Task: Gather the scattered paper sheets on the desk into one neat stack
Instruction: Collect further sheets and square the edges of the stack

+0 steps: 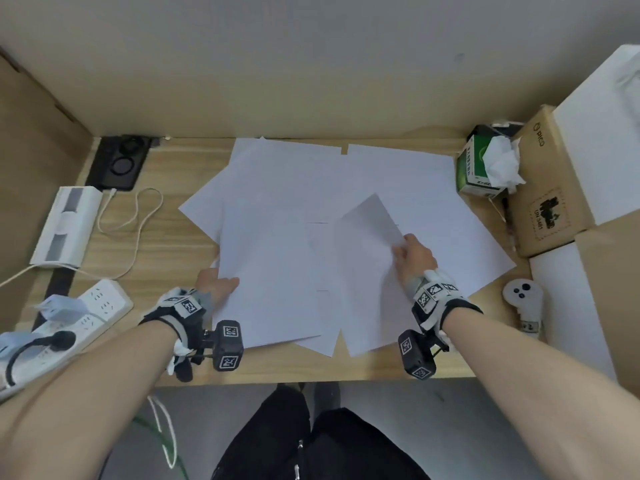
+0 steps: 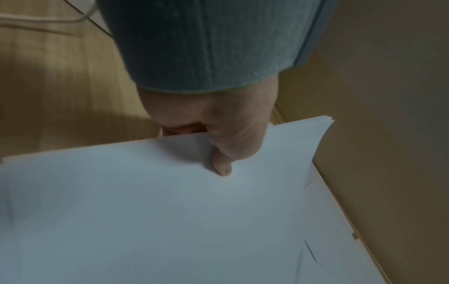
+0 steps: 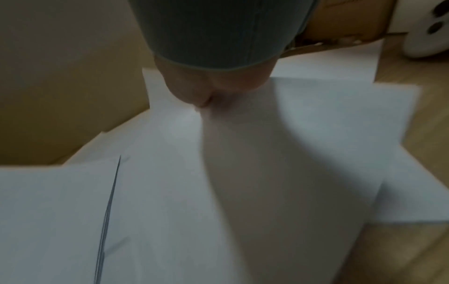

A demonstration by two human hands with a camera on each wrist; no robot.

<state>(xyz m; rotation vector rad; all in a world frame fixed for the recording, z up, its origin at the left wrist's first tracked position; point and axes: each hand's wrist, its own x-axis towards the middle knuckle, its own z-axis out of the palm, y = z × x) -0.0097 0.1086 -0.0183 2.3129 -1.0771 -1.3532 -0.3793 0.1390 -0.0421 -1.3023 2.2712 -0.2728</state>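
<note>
Left hand [image 1: 216, 284] fingers under paper sheets [image 1: 277, 237]

The left hand [image 2: 213, 123] pinches a paper stack [image 2: 150, 221], thumb on top, above the desk [image 2: 60, 96].

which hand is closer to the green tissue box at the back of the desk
Right. The right hand pinches a sheet just left of and nearer than the green tissue box; the left hand grips papers across the desk.

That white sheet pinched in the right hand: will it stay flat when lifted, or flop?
Probably flops: the thin white paper sheet already curls up where the right hand pinches its edge. Likely very light, so one pinch should carry it. It may slide easily over the sheets beneath, dragging them askew.
</note>
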